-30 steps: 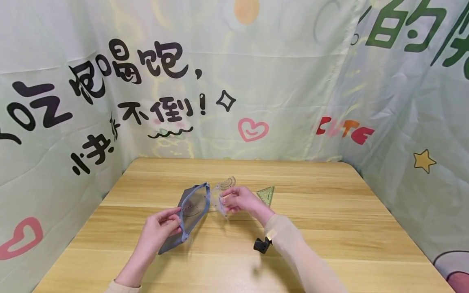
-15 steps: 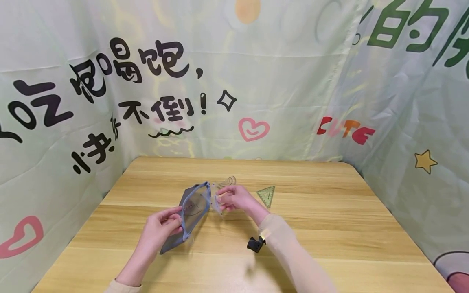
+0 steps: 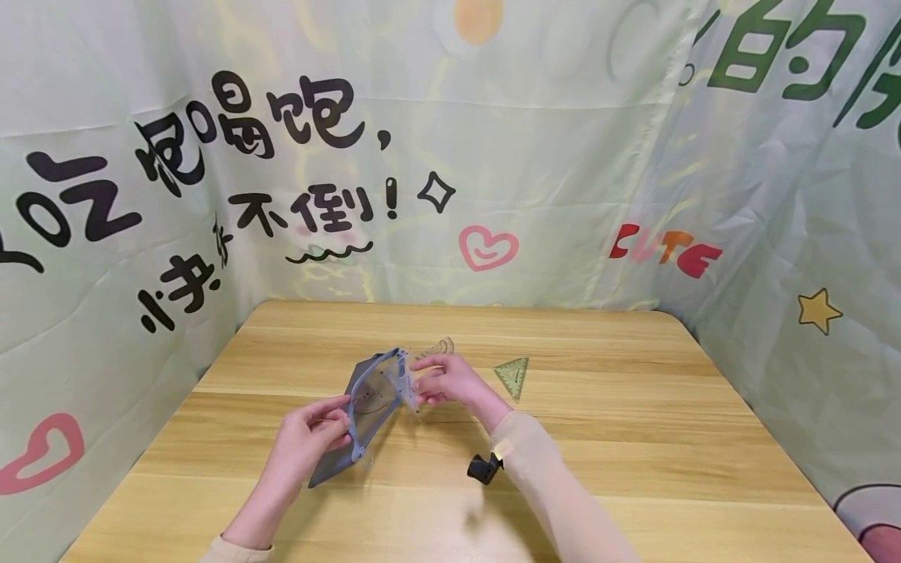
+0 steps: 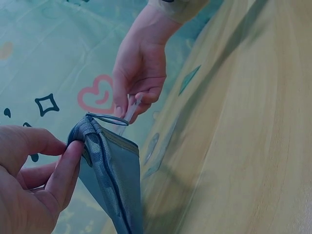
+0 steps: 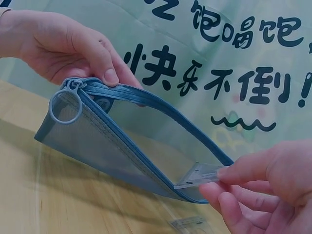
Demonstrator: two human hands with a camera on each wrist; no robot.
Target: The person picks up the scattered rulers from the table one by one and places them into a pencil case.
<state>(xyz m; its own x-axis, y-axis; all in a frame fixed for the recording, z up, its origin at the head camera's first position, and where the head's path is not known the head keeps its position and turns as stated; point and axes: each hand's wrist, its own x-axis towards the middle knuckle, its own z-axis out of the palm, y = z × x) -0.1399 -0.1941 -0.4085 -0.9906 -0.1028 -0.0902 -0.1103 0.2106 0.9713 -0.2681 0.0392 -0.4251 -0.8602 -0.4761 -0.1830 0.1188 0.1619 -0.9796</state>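
Note:
My left hand (image 3: 310, 430) pinches the rim of a blue-grey mesh zipper pouch (image 3: 373, 399), held tilted with its mouth unzipped. In the right wrist view the zip's ring pull (image 5: 66, 106) hangs near the left fingers. My right hand (image 3: 446, 379) pinches a clear plastic drawing piece with dark markings, seemingly a set square (image 5: 197, 175), between thumb and fingers. One end of it reaches into the pouch's mouth at the far end. A thin curved outline shows through the pouch mesh; I cannot tell what it is.
On the wooden table (image 3: 633, 438), a clear protractor (image 3: 439, 348) lies beyond my right hand and a green triangular set square (image 3: 512, 377) to its right. Another clear marked piece (image 5: 190, 224) lies below the pouch. A black device (image 3: 483, 469) sits at my right sleeve.
My right hand has moved left with the clear set square, bringing it from beside the pouch to its mouth. The left hand and pouch have hardly moved.

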